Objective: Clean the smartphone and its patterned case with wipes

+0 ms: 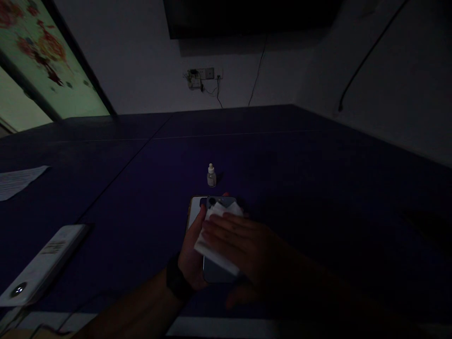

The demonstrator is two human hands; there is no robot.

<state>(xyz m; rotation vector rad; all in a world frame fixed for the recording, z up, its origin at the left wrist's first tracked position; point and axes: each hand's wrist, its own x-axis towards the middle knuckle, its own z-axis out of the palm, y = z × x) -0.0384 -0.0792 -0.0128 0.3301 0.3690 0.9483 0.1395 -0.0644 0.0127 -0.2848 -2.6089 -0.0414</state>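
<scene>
My left hand (191, 254), with a dark watch (178, 278) on its wrist, is wrapped round a bluish-grey phone (216, 274). The phone's back faces up, with the camera lenses at its far end. A folded white cloth or tissue (216, 254) lies across that back. My right hand (252, 242) presses the cloth down with its fingers laid together over it; the thumb hangs off the near side. Partly behind my left hand is a pale, dark-rimmed flat thing (194, 208), perhaps a phone case. A small dropper bottle (211, 178) with a white cap stands upright just beyond the phone.
The room is dim. A long white device (45, 263) with a round dial lies on the dark blue table (141, 188) at left, cables (52, 327) near it. Printed paper (21, 181) lies farther left. Wall sockets (203, 75) and a screen (254, 16) are behind the table.
</scene>
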